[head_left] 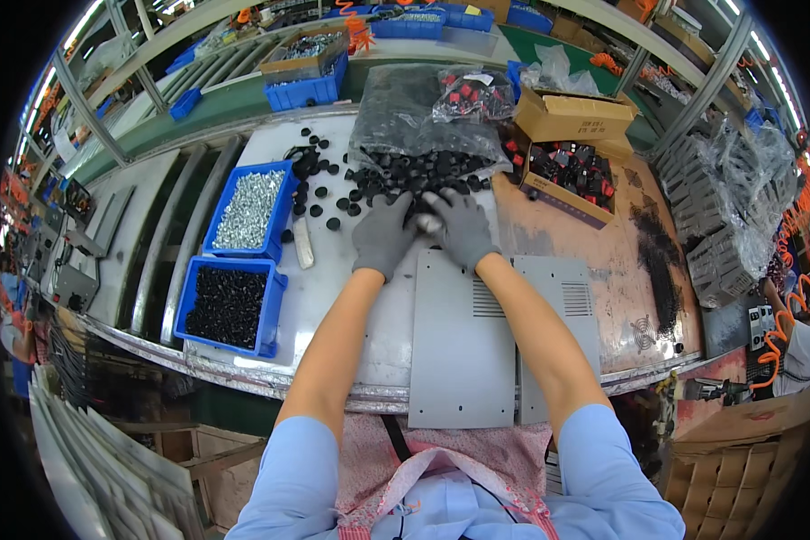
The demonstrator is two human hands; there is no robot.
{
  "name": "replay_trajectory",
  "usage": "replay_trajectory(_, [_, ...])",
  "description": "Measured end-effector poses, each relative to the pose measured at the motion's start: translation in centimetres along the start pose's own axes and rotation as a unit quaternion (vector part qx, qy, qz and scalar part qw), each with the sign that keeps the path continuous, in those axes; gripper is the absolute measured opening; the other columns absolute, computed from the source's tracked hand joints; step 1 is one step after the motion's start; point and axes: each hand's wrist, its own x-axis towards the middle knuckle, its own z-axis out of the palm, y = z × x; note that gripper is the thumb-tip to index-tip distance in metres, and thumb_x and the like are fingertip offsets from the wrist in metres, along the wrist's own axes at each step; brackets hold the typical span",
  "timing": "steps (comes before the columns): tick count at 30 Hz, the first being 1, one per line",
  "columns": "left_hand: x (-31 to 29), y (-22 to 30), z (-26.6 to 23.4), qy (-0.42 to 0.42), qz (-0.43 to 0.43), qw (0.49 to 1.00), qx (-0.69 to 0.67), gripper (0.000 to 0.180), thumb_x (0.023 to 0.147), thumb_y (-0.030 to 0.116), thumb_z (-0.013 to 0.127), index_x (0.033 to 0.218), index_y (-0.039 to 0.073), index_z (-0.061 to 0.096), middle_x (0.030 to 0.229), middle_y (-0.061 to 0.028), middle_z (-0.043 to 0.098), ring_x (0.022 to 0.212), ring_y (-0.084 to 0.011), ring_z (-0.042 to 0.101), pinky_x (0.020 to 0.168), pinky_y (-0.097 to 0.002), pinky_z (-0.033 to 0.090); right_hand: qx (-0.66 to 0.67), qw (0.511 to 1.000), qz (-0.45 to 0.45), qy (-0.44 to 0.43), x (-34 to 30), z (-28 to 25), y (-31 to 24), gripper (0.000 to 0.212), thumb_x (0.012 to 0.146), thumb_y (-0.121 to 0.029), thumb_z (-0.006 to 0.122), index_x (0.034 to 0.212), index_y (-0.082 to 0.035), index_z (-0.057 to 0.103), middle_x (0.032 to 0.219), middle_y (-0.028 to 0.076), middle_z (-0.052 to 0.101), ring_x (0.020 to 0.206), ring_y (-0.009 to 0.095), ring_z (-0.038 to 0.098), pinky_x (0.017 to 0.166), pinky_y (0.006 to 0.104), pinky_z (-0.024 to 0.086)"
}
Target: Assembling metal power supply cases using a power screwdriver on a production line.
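My left hand [384,237], in a grey glove, reaches to the near edge of a pile of round black plastic caps [450,166]. Close beside it is my right hand [463,229], gloved in grey too. Both hands have bent fingers turned toward each other over the caps. A small pale, shiny patch shows between them, too blurred to name. What the fingertips grip is partly hidden. Just nearer to me lies a flat grey metal panel [459,360] with vent slots and small holes, jutting over the table's front edge. A second grey panel [571,342] lies to its right, under my right forearm.
At left stand a blue bin of silver screws [280,216] and a blue bin of small black parts [276,315]. A pale strip [304,244] lies beside them. Behind the caps is a clear plastic bag [396,108]; an open cardboard box [562,207] holds red-and-black parts. Wrapped grey parts [720,216] are stacked at right.
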Motion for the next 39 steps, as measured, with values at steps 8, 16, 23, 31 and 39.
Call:
replay_trajectory(8, [0.2,-0.5,0.7,0.037,-0.052,0.997,-0.045,0.046,0.081,0.036,0.066,0.124,0.023,0.053,0.11,-0.0106,0.058,0.096,-0.0284,0.061,0.076,-0.0393,0.049,-0.011,0.999,-0.029,-0.019,0.3,-1.4,-1.0,0.057,0.078,-0.049,0.063,0.129,-0.028,0.05,0.132,0.011,0.044,0.121,0.031,0.041,0.099,0.0443,0.034])
replay_trajectory(16, [-0.4,-1.3,1.6,0.135,-0.046,0.988,-0.064,0.035,0.081,0.036,0.066,0.113,0.022,0.063,0.093,-0.0082,0.065,0.083,-0.0245,0.064,0.071,-0.0353,0.049,-0.012,1.0,0.022,0.014,1.3,-0.6,-1.6,0.036,0.08,-0.025,0.061,0.115,-0.024,0.056,0.107,0.012,0.051,0.103,0.029,0.054,0.078,0.0412,0.049])
replay_trajectory(23, [-1.1,-1.2,1.0,0.143,-0.088,0.979,-0.118,0.032,0.082,0.036,0.063,0.109,0.02,0.065,0.09,-0.0078,0.067,0.081,-0.0236,0.064,0.07,-0.0353,0.05,0.026,0.994,-0.007,0.106,1.2,0.7,-0.7,0.027,0.082,-0.022,0.058,0.108,-0.019,0.052,0.102,0.012,0.052,0.082,0.03,0.061,0.066,0.0444,0.051])
replay_trajectory(31, [-0.8,-1.3,1.7,0.164,-0.026,0.985,-0.054,0.024,0.083,0.031,0.059,0.103,0.016,0.058,0.087,-0.0071,0.065,0.077,-0.0269,0.063,0.063,-0.0393,0.048,0.083,0.98,-0.024,0.179,-0.4,-1.0,-0.1,0.025,0.087,-0.024,0.055,0.11,-0.016,0.055,0.085,0.009,0.06,0.079,0.028,0.061,0.066,0.0405,0.049])
replay_trajectory(39, [-0.8,-2.4,2.2,0.197,-0.028,0.975,-0.101,0.024,0.081,0.029,0.062,0.1,0.015,0.059,0.087,-0.0087,0.066,0.079,-0.0277,0.064,0.065,-0.0383,0.049,0.229,0.957,0.126,0.124,-8.2,-7.6,1.1,0.027,0.085,-0.019,0.062,0.109,-0.01,0.059,0.093,0.01,0.064,0.083,0.022,0.063,0.076,0.0316,0.049])
